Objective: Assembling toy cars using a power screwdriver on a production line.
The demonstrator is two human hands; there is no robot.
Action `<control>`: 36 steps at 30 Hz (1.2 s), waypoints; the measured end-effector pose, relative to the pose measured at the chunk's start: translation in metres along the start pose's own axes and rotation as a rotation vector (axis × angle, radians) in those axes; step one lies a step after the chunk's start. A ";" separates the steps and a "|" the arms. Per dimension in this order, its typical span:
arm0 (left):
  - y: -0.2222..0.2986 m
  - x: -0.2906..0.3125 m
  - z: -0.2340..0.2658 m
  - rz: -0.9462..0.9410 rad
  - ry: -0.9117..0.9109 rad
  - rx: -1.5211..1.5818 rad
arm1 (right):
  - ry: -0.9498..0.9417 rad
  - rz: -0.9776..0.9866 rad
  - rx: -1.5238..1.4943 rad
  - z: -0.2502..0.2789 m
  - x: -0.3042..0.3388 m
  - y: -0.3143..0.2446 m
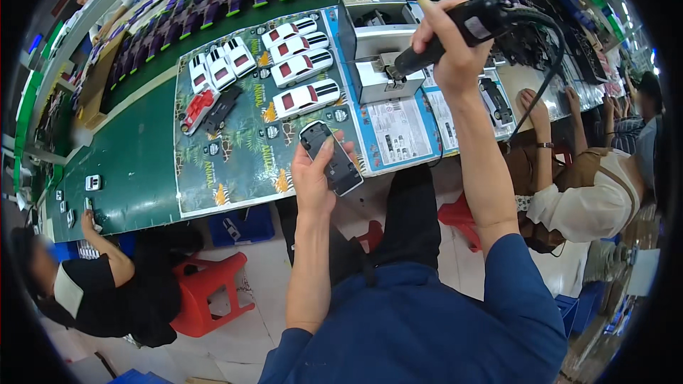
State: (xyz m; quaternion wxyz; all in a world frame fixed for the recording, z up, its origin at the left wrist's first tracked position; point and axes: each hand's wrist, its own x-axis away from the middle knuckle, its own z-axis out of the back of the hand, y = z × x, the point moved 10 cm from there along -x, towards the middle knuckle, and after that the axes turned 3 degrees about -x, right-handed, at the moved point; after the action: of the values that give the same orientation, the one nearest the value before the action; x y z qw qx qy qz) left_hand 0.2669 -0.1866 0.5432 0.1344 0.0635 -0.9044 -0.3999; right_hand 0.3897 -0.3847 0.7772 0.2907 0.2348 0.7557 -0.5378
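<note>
My left hand [311, 183] is closed around a toy car [343, 169] near the table's front edge, its black underside turned up and the thumb lying across it. In my right hand [455, 57] is a black electric screwdriver [478, 23], tilted with its tip down at the front of a grey screw feeder [366, 43]. Whether a screw sits on the tip is too small to tell. White toy cars with black stripes [307, 98] stand in groups on the printed mat [242, 163], left of the feeder. Beside them are a red car body [198, 110] and a black chassis [222, 111].
Behind the mat, a green conveyor [313, 1] carries rows of purple and green parts. The screwdriver's cable [558, 50] hangs at the right. Co-workers sit on both sides, one beside a red stool [206, 291]. Blue bins [242, 226] stand under the table.
</note>
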 end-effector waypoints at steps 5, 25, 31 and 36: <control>-0.019 -0.003 -0.018 0.187 -0.085 -0.017 | -0.017 -0.026 0.159 0.006 0.009 0.009; -0.024 -0.005 -0.036 0.138 -0.124 -0.149 | -0.169 -0.201 -0.380 -0.036 0.069 0.009; -0.025 -0.002 -0.036 0.157 -0.136 -0.153 | -0.218 -0.168 -0.129 -0.053 0.076 0.008; -0.027 0.000 -0.028 0.204 -0.161 -0.115 | -0.356 -0.192 -0.154 -0.071 0.081 0.020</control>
State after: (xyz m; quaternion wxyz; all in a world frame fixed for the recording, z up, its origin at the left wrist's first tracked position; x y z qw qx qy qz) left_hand 0.2758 -0.2243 0.5417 0.1047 -0.0691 -0.8895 -0.4393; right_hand 0.3312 -0.3080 0.7255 0.3843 0.0401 0.7502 -0.5366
